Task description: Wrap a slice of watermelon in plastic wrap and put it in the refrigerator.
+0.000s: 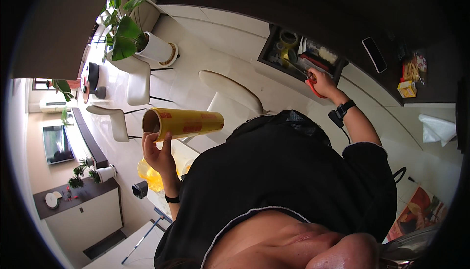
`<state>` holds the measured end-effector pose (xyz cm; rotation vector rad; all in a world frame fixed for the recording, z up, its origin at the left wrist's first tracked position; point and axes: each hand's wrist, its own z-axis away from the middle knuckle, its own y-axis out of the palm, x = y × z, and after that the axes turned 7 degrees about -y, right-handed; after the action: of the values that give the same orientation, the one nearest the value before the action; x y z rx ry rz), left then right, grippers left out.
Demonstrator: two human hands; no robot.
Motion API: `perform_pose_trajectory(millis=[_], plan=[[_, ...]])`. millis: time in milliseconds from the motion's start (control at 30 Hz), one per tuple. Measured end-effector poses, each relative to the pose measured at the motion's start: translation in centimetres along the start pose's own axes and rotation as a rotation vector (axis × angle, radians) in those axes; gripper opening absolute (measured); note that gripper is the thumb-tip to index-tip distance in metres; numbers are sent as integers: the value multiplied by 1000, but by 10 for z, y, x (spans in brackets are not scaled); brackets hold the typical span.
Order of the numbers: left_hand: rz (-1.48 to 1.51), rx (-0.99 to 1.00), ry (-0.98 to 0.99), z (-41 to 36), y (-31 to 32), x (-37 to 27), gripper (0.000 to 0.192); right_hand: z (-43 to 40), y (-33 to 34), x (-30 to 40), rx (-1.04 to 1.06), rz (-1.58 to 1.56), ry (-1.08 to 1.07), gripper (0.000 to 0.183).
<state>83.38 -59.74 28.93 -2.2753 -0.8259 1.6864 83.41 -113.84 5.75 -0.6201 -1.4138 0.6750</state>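
My left hand [159, 155] grips one end of a long yellow roll of plastic film [192, 122] with red printing. The fingers are at its hollow cardboard core and the thumb lies against the outside. Off to the right, my right hand [323, 83] holds red-handled scissors [315, 88], their blades pointing into an open dark drawer [265, 56]. A wide roll of tape [288, 37] and several other small items lie inside that drawer. The blade tips are hard to make out against the contents.
A smartphone [374, 54], a yellow box [407, 89] and a snack packet [415, 68] rest on the dark countertop [352, 48]. Before me stands a white chair [235, 94]. A potted plant [156, 48] and more chairs are farther left. Yellow plastic [150, 175] lies beside my left forearm.
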Motion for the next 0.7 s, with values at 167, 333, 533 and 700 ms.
perform_pose_trajectory(millis=[167,333,533,700], plan=[[-51,-33,-28,14,3,-9,27,-60,4,25,56,-211,287,28],[-111,-56,-33,29,1,-17,27,-127,49,5,-60,-454,520,37],[-71,-105,-81,50,-3,-29,28,-189,95,-28,-312,-404,492,59],[-93,-109,-115,67,-10,-24,27,-195,95,1,-351,-551,502,65]])
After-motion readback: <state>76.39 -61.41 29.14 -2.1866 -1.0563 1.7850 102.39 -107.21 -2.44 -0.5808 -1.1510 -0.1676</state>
